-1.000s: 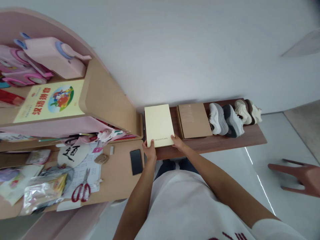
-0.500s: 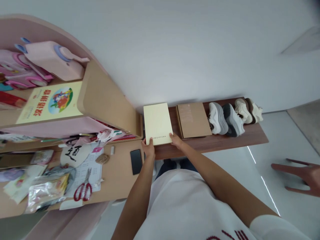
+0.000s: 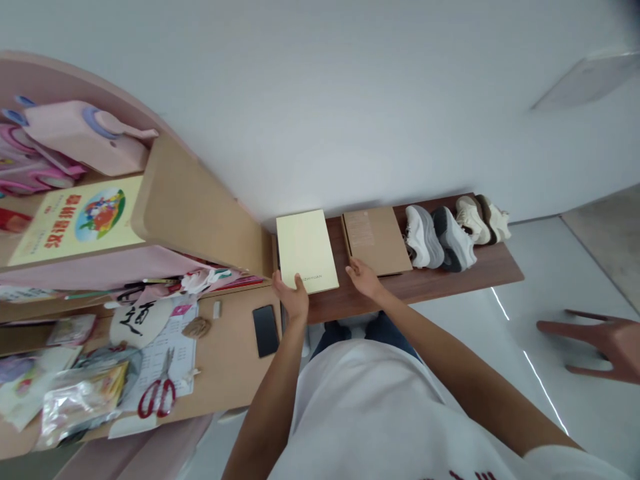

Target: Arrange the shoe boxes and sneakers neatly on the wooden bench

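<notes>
A cream-coloured box [image 3: 306, 248] with dark lettering near its front edge lies flat at the left end of a brown wooden shelf [image 3: 345, 300]. My left hand [image 3: 292, 297] is at its front left corner, thumb raised over the top, fingers apart. My right hand [image 3: 363, 277] is off the cream box, its fingers at the front left corner of a brown cardboard box [image 3: 379, 241]; whether they touch it I cannot tell. That hand looks open, with nothing in it.
Right of the boxes stand grey-and-white sneakers [image 3: 440, 239] and beige shoes [image 3: 483, 220]. At left, a desk [image 3: 227, 340] holds a phone [image 3: 265, 331], red-handled scissors [image 3: 159, 393], papers and plastic packets. A reddish stool [image 3: 600, 343] stands on the floor at right.
My right hand has let go of the cream box and moved right to the cardboard box. The left hand's grip has loosened. The view has shifted slightly to the right.
</notes>
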The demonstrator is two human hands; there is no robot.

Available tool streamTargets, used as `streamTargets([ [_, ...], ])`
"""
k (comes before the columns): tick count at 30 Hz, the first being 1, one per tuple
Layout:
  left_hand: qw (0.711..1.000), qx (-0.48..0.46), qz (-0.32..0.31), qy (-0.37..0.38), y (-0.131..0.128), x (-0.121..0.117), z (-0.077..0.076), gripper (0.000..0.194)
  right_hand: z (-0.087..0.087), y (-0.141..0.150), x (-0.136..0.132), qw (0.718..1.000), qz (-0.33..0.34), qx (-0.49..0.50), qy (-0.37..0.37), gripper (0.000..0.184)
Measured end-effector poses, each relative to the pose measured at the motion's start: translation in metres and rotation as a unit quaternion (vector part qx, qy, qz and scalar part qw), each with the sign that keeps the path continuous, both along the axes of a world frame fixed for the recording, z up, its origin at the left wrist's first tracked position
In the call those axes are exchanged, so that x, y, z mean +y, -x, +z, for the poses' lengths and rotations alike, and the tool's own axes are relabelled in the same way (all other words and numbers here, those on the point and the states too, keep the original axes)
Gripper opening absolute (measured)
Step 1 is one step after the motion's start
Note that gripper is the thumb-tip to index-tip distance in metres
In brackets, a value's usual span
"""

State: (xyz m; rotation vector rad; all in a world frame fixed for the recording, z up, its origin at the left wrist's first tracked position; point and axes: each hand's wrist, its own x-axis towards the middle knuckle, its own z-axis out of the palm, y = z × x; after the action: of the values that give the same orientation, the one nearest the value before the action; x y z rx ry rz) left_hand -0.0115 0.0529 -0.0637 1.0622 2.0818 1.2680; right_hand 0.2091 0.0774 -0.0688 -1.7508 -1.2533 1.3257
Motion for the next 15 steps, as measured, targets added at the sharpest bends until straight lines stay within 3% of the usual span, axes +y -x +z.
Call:
streamTargets([
  [4, 0.989, -0.066, -0.130, -0.034, -0.061, 0.011, 0.016, 0.057, 0.012, -0.057, 0.014, 0.995, -0.052, -0.033, -0.075, 0.055],
  [8, 0.961, -0.175, -0.215, 0.023, -0.112, 0.031, 0.006, 0.057, 0.014, -0.107, 0.026, 0.983, -0.060, -0.134, -0.107, 0.054],
  [11, 0.954, -0.205, -0.201, 0.081, -0.134, 0.046, -0.009, 0.058, 0.007, -0.132, 0.028, 0.975, -0.071, -0.185, -0.099, 0.061],
  [15, 0.958, -0.226, -0.123, 0.127, -0.148, 0.059, -0.025, 0.043, -0.005, -0.145, 0.029, 0.978, -0.084, -0.181, -0.065, 0.075],
])
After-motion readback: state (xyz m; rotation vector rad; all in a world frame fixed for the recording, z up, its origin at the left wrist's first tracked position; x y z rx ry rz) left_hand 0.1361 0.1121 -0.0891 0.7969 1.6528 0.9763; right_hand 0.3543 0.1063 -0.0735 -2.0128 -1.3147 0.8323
